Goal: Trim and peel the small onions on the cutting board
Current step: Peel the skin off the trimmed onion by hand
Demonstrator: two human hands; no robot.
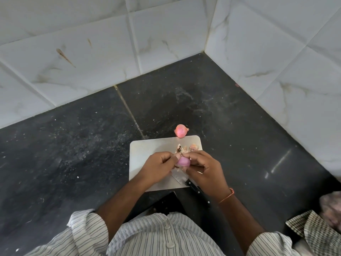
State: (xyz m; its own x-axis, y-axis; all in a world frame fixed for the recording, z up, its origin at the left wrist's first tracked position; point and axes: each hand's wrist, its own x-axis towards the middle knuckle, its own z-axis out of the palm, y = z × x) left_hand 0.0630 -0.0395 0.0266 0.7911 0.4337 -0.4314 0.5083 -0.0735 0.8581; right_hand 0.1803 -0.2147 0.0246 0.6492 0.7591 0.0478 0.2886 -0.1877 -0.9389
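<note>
Peeling step in hand. My left hand (158,166) fingers pinch purple onion (183,162) over cutting board (140,159) middle; right hand (202,168) fingers pinch its skin. Unpeeled onion (181,131) touches board's far edge. Knife (195,189) lies at near-right corner. Next: strip remaining skin, fetch second onion.

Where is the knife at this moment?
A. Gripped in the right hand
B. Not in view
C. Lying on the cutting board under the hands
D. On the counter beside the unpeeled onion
C: the knife lies on the cutting board, its black handle overhanging the near edge, while the left hand and right hand both hold the peeled onion.
</note>
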